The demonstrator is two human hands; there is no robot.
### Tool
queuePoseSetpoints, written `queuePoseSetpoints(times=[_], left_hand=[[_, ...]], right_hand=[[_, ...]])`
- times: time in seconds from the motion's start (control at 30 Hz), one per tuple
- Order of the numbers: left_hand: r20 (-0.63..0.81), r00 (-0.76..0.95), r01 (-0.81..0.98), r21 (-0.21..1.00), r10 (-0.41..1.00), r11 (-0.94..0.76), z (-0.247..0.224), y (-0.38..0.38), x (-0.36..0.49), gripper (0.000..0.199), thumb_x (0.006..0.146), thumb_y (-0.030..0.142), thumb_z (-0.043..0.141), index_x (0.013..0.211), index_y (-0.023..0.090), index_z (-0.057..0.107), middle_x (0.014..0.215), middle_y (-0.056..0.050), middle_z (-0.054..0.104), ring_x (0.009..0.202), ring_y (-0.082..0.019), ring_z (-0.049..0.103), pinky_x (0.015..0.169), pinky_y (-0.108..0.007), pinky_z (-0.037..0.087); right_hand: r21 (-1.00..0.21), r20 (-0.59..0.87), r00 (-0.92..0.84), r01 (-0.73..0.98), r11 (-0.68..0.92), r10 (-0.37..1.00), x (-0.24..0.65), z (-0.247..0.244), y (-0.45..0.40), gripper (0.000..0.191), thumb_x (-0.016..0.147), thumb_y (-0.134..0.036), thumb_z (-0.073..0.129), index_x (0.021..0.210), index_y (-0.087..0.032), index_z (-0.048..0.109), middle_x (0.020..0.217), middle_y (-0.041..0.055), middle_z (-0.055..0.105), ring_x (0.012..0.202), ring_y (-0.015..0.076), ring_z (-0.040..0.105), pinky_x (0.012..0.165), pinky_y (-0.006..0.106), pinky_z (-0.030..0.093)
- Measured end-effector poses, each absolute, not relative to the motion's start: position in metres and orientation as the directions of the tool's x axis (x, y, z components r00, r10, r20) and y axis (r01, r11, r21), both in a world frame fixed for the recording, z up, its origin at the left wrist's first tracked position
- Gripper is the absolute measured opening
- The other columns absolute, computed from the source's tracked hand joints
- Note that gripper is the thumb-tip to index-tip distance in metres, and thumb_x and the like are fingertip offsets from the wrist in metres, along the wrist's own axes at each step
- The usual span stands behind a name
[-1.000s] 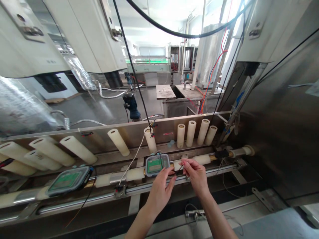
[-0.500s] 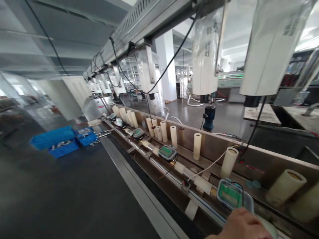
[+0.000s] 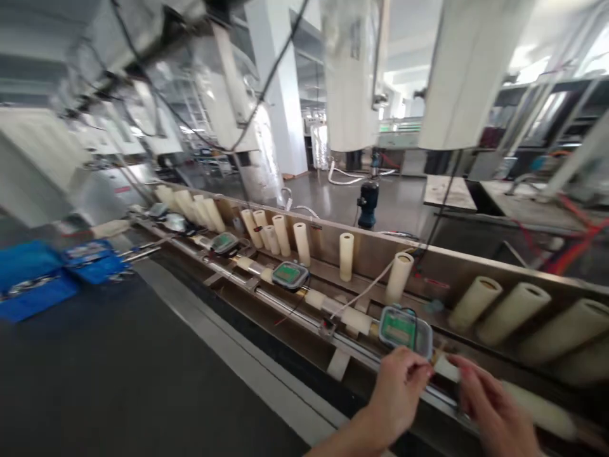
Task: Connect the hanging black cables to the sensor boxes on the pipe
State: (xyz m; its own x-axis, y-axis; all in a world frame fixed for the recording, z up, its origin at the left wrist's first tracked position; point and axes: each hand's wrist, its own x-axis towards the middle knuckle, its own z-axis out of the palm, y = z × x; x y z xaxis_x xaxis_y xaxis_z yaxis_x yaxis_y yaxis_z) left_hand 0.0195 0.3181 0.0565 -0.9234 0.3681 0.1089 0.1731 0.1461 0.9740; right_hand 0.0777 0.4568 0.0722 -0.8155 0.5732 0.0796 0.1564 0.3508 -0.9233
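My left hand is just in front of the nearest clear-lidded meter box with a green board inside. Its thumb and fingers are pinched together, on something too small to make out. To its right, my right hand is blurred, its fingers curled beside a cream cylinder on the pipe line. Whether the right hand holds anything cannot be made out. A further cream cylinder lies to the right, partly behind that hand.
Upright cream tubes line the metal trough. Another green-board meter box sits farther left. White cylinders and black cables hang above. Blue bins stand on the floor at left.
The view has swung to the right. My right hand has come into view, and my left hand now shows with its forearm, below and right of the nearest meter box.
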Motion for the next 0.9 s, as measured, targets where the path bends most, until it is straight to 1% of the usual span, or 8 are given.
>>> queuePoseSetpoints(times=[0.07, 0.17, 0.27, 0.33, 0.47, 0.6, 0.77, 0.9], left_hand=[[0.078, -0.913, 0.141, 0.981, 0.400, 0.131, 0.067, 0.318, 0.017, 0.016, 0.084, 0.024, 0.055, 0.075, 0.016, 0.066, 0.073, -0.002, 0.059, 0.071, -0.015, 0.056, 0.066, -0.026, 0.044], [-0.014, -0.890, 0.023, 0.997, 0.455, 0.076, 0.069, 0.320, 0.012, 0.019, 0.084, 0.028, 0.054, 0.078, 0.014, 0.065, 0.076, -0.004, 0.061, 0.068, -0.015, 0.058, 0.064, -0.027, 0.048], [-0.107, -0.860, -0.112, 0.994, 0.498, 0.020, 0.068, 0.316, 0.007, 0.021, 0.081, 0.033, 0.058, 0.090, 0.015, 0.063, 0.084, -0.006, 0.065, 0.075, -0.018, 0.063, 0.070, -0.031, 0.054], [-0.139, -0.858, -0.158, 0.987, 0.494, 0.004, 0.070, 0.313, 0.003, 0.026, 0.080, 0.036, 0.060, 0.096, 0.015, 0.061, 0.089, -0.007, 0.066, 0.078, -0.020, 0.064, 0.067, -0.031, 0.056], [-0.112, -0.866, -0.098, 0.994, 0.488, 0.055, 0.084, 0.311, -0.010, 0.027, 0.077, 0.039, 0.062, 0.090, 0.015, 0.062, 0.083, -0.005, 0.066, 0.072, -0.018, 0.063, 0.051, -0.023, 0.051], [-0.104, -0.865, -0.032, 0.988, 0.491, 0.153, 0.090, 0.315, -0.019, 0.022, 0.076, 0.036, 0.063, 0.080, 0.014, 0.065, 0.066, -0.001, 0.062, 0.049, -0.009, 0.050, 0.041, -0.018, 0.038], [-0.168, -0.881, -0.112, 0.982, 0.443, 0.150, 0.087, 0.315, -0.020, 0.022, 0.076, 0.035, 0.063, 0.075, 0.013, 0.063, 0.057, 0.003, 0.056, 0.041, -0.006, 0.042, 0.041, -0.018, 0.032], [-0.058, -0.851, -0.021, 0.997, 0.523, 0.076, 0.091, 0.307, -0.012, 0.019, 0.077, 0.033, 0.064, 0.074, 0.015, 0.064, 0.069, 0.001, 0.060, 0.050, -0.007, 0.048, 0.047, -0.018, 0.039]], right_hand=[[-0.964, 0.005, -0.819, 0.148, 0.220, 0.573, 0.069, 0.074, 0.444, 0.046, 0.068, -0.059, 0.064, 0.088, -0.018, 0.070, 0.056, 0.0002, 0.056, 0.049, 0.0137, 0.046, 0.044, 0.026, 0.038], [-0.989, 0.023, -0.833, 0.062, 0.135, 0.552, 0.055, 0.073, 0.433, 0.035, 0.070, -0.053, 0.065, 0.076, -0.018, 0.068, 0.077, 0.0046, 0.066, 0.057, 0.0130, 0.050, 0.049, 0.025, 0.039], [-0.995, -0.016, -0.855, 0.064, 0.075, 0.519, 0.053, 0.073, 0.434, 0.032, 0.074, -0.049, 0.064, 0.074, -0.017, 0.066, 0.065, 0.0006, 0.061, 0.051, 0.0098, 0.045, 0.047, 0.023, 0.036], [-0.996, -0.059, -0.878, 0.084, 0.031, 0.475, 0.056, 0.074, 0.437, 0.033, 0.076, -0.049, 0.062, 0.075, -0.016, 0.064, 0.057, -0.0024, 0.056, 0.044, 0.0073, 0.041, 0.042, 0.021, 0.032], [-0.994, -0.099, -0.919, 0.107, -0.002, 0.381, 0.059, 0.073, 0.437, 0.033, 0.079, -0.048, 0.061, 0.074, -0.015, 0.061, 0.053, -0.0040, 0.054, 0.042, 0.0061, 0.044, 0.042, 0.020, 0.034], [-0.994, -0.111, -0.926, 0.099, -0.053, 0.361, 0.057, 0.072, 0.433, 0.032, 0.078, -0.047, 0.061, 0.074, -0.015, 0.060, 0.055, -0.0030, 0.057, 0.047, 0.0077, 0.051, 0.046, 0.020, 0.041], [-0.988, -0.105, -0.927, 0.058, -0.140, 0.360, 0.057, 0.072, 0.434, 0.030, 0.078, -0.045, 0.063, 0.074, -0.015, 0.061, 0.064, -0.0005, 0.063, 0.050, 0.0083, 0.056, 0.050, 0.022, 0.047], [-0.978, -0.122, -0.928, 0.052, -0.202, 0.353, 0.057, 0.071, 0.435, 0.030, 0.077, -0.044, 0.065, 0.073, -0.015, 0.061, 0.059, -0.0016, 0.062, 0.047, 0.0075, 0.055, 0.048, 0.020, 0.046]])
